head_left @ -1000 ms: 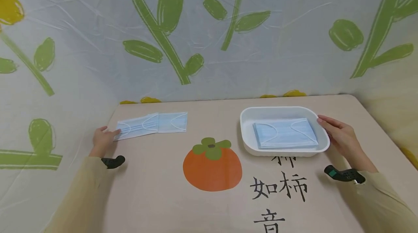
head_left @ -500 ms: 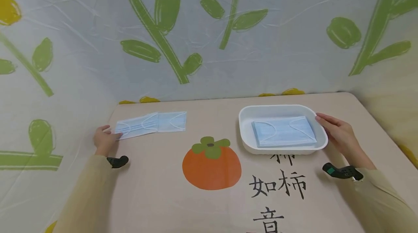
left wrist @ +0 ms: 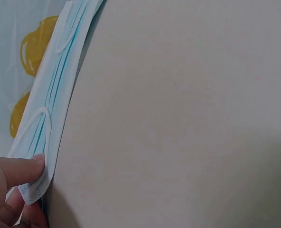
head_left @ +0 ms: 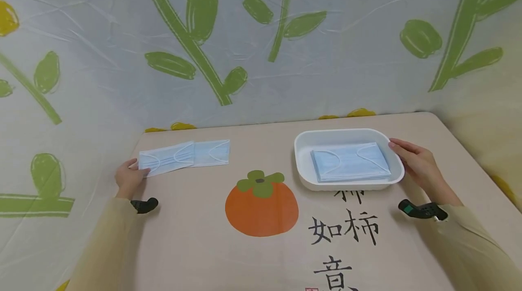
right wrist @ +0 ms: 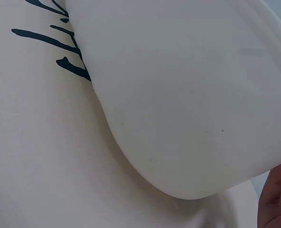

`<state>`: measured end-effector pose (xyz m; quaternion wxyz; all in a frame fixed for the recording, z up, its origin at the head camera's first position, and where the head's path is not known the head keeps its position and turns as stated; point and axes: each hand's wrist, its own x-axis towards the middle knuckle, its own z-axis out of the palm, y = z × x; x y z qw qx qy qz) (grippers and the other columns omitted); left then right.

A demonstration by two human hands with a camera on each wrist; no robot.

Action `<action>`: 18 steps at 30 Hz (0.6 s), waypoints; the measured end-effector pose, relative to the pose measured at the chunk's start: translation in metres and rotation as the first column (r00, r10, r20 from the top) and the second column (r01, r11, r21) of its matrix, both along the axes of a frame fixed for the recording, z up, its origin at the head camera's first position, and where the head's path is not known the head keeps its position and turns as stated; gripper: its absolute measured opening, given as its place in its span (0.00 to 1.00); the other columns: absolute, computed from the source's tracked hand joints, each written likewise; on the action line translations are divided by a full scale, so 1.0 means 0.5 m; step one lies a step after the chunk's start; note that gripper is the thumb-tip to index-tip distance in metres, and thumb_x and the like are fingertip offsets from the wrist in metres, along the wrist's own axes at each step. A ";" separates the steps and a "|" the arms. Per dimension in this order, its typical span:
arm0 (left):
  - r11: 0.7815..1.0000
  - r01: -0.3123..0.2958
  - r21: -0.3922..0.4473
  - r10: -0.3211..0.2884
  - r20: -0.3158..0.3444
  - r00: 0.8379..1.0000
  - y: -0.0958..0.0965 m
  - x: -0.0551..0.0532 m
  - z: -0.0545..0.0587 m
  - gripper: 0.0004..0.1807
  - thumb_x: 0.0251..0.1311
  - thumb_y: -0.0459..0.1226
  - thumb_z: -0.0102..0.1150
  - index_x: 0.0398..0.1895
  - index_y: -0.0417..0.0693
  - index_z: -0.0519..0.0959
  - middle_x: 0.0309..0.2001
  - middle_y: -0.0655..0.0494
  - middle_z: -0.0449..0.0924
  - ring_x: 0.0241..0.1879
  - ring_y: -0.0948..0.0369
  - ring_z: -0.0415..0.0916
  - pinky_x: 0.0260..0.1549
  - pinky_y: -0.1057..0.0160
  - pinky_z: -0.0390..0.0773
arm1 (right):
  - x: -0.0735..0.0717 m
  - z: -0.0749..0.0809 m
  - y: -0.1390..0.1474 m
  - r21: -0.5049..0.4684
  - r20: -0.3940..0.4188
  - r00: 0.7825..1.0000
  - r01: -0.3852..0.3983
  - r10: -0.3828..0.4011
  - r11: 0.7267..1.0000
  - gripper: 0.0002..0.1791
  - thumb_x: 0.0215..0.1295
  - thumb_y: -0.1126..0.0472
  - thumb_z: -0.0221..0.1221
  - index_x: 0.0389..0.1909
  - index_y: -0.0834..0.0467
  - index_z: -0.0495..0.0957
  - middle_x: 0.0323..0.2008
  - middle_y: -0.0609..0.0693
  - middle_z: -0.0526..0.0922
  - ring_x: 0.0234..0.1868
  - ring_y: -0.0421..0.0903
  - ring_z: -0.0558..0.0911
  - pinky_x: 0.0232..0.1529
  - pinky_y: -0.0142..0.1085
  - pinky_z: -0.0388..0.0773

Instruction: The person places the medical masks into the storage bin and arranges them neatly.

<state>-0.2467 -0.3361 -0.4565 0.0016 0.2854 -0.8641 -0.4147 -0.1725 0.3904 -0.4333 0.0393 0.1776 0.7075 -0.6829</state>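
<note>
Two light-blue pleated face masks with white ear loops lie end to end at the table's far left, the left face mask [head_left: 167, 158] overlapping the right face mask [head_left: 212, 152]. My left hand [head_left: 130, 178] pinches the left mask's outer end; in the left wrist view the thumb [left wrist: 24, 168] lies on top and fingers are curled beneath. With my right hand [head_left: 420, 164] I hold the right rim of a white rounded tray [head_left: 303, 171], fingers partly hidden behind it. Inside the tray sits a neat stack of blue face masks [head_left: 351, 162].
The beige table [head_left: 195, 245] carries a printed orange persimmon [head_left: 262, 209] and black characters [head_left: 344, 227]. A floral cloth [head_left: 134, 87] hangs along the back and left edges. Dark wrist-camera mounts [head_left: 144, 205] stick out from both sleeves.
The head view has shifted slightly, so everything sits a bit further left. My left thumb has moved down to the left mask's near corner. The right hand keeps its hold on the tray.
</note>
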 end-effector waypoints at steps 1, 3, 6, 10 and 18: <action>1.000 0.010 0.002 -0.010 0.006 1.000 0.000 0.002 0.001 0.34 0.65 0.33 0.55 0.72 0.36 0.55 0.69 0.32 0.60 0.68 0.41 0.61 0.66 0.47 0.64 | 0.000 0.000 0.000 0.005 0.000 1.000 0.003 -0.003 1.000 0.26 0.59 0.44 0.63 0.58 0.46 0.73 0.36 0.26 0.75 0.35 0.24 0.76 0.32 0.18 0.77; 0.999 0.039 0.006 -0.039 0.025 0.999 -0.002 0.006 0.004 0.33 0.66 0.34 0.52 0.72 0.34 0.55 0.69 0.32 0.59 0.68 0.41 0.60 0.67 0.46 0.63 | 0.001 0.001 -0.001 0.003 0.000 1.000 0.011 -0.011 1.000 0.28 0.58 0.44 0.64 0.59 0.47 0.73 0.36 0.26 0.75 0.35 0.25 0.76 0.32 0.18 0.77; 0.997 0.068 0.021 -0.069 0.046 0.997 -0.008 0.011 0.014 0.31 0.68 0.36 0.47 0.71 0.33 0.56 0.70 0.32 0.58 0.69 0.41 0.57 0.68 0.45 0.60 | 0.001 0.001 -0.003 -0.004 -0.005 1.000 0.019 -0.019 1.000 0.28 0.58 0.44 0.64 0.58 0.47 0.73 0.36 0.26 0.75 0.35 0.25 0.76 0.32 0.18 0.77; 0.997 0.061 0.055 -0.065 0.075 0.995 -0.010 0.015 0.025 0.31 0.70 0.42 0.44 0.72 0.36 0.56 0.72 0.34 0.53 0.73 0.41 0.48 0.71 0.44 0.54 | 0.001 0.001 -0.002 -0.014 -0.011 1.000 0.025 -0.025 1.000 0.24 0.57 0.45 0.65 0.54 0.45 0.75 0.35 0.25 0.76 0.35 0.25 0.76 0.32 0.18 0.77; 0.997 0.032 0.067 -0.037 0.074 0.997 -0.004 0.026 0.034 0.33 0.72 0.51 0.39 0.71 0.38 0.58 0.74 0.38 0.50 0.74 0.42 0.44 0.71 0.45 0.52 | 0.000 0.002 -0.003 0.016 0.012 0.999 0.031 -0.031 0.999 0.33 0.56 0.42 0.65 0.61 0.47 0.72 0.35 0.26 0.74 0.36 0.25 0.75 0.33 0.18 0.77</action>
